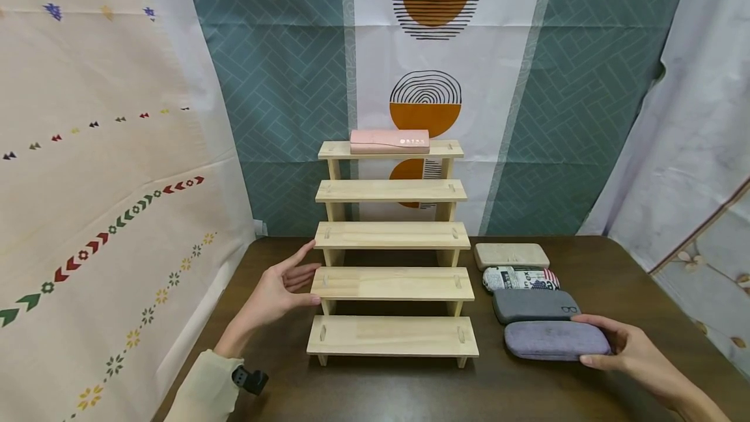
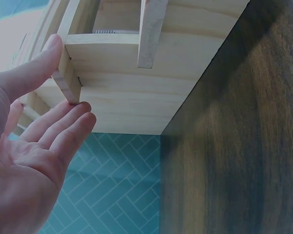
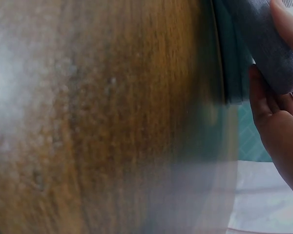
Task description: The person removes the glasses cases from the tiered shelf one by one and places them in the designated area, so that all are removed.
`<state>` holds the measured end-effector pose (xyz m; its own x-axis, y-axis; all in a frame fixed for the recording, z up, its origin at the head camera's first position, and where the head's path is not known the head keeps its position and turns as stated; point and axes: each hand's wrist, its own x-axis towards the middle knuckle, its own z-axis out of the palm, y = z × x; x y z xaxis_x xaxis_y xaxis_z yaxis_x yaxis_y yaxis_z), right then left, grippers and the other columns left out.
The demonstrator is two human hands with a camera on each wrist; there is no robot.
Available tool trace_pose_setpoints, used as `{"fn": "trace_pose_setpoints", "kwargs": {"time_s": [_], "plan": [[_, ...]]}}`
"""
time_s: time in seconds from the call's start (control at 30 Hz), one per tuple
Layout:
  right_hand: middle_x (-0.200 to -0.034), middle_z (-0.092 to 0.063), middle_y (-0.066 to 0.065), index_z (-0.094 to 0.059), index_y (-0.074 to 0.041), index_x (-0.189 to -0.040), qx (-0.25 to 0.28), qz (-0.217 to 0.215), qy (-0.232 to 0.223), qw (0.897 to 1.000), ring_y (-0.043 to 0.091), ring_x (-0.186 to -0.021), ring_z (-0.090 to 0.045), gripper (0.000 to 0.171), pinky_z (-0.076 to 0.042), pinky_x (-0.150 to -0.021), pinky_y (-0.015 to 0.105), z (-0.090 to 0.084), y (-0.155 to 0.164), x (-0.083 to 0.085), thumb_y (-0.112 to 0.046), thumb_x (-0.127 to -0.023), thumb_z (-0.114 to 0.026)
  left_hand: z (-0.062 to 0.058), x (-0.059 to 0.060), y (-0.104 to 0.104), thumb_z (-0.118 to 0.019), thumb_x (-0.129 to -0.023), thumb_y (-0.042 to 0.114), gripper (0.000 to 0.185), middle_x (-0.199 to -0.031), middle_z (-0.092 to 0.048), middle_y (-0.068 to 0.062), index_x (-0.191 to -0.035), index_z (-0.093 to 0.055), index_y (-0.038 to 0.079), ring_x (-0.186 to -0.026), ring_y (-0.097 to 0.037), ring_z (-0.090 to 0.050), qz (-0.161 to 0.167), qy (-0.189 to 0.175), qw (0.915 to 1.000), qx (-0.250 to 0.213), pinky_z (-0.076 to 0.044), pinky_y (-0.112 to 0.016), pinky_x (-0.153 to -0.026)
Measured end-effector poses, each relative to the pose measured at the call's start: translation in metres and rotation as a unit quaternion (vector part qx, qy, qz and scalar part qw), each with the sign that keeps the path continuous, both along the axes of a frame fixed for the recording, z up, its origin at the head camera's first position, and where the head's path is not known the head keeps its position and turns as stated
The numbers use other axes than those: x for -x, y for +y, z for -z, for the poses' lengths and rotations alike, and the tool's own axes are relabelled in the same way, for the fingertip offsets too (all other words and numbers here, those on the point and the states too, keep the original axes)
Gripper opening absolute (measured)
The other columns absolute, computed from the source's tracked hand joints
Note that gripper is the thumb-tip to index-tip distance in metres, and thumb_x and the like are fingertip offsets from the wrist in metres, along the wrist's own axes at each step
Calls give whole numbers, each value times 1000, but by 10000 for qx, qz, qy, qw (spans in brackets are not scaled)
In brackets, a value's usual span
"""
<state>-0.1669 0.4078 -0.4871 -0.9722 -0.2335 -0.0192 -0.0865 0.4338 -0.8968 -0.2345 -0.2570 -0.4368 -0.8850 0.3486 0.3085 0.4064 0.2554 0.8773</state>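
A five-tier wooden display stand (image 1: 392, 284) stands on the table. My left hand (image 1: 281, 288) is at its left side and pinches the end of the second board from the bottom. In the left wrist view the thumb (image 2: 51, 51) and the fingertips of my left hand (image 2: 36, 161) lie on opposite edges of that board. At the right, my right hand (image 1: 624, 347) grips the right end of a purple-grey glasses case (image 1: 556, 340) between thumb and fingers. A pink glasses case (image 1: 389, 142) lies on the top tier.
Behind the purple-grey case lie a dark grey glasses case (image 1: 533, 305), a newsprint-patterned case (image 1: 518, 277) and a cream case (image 1: 511, 256), lined up front to back. Fabric curtains (image 1: 281, 83) hang behind and beside the dark wooden table (image 1: 387, 396).
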Motion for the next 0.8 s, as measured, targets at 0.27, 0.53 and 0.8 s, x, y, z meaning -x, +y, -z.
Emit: {"fn": "trace_pose_setpoints", "kwargs": {"time_s": [0.27, 0.53, 0.8], "plan": [[-128, -65, -9, -49, 10, -149, -267, -2, 94, 9996, 3, -105, -63, 64, -57, -79, 22, 0, -4, 2, -7, -95, -79, 2, 1, 0, -93, -77, 0, 109, -146, -57, -25, -166, -36, 23, -134, -40, -57, 48, 4, 10000, -76, -52, -43, -106], [-130, -62, -9, -65, -5, -140, -1287, 141, 940, 9871, 0, -104, -59, 61, -52, -76, 21, 4, -5, 3, -16, -85, -90, 0, 1, 0, -93, -77, -1, 109, -146, -57, -26, -166, -36, 23, -134, -41, -57, 62, 11, 9999, -100, -48, -55, -106], [-123, -61, -7, -72, -5, -128, -1474, -100, 2313, 9616, -6, -107, -54, 63, -46, -77, 12, 17, -4, 9, -6, -71, -97, 0, 0, -1, -93, -77, 1, 108, -147, -56, -26, -167, -35, 22, -135, -41, -57, 44, 16, 10000, -27, -49, -54, -107]]}}
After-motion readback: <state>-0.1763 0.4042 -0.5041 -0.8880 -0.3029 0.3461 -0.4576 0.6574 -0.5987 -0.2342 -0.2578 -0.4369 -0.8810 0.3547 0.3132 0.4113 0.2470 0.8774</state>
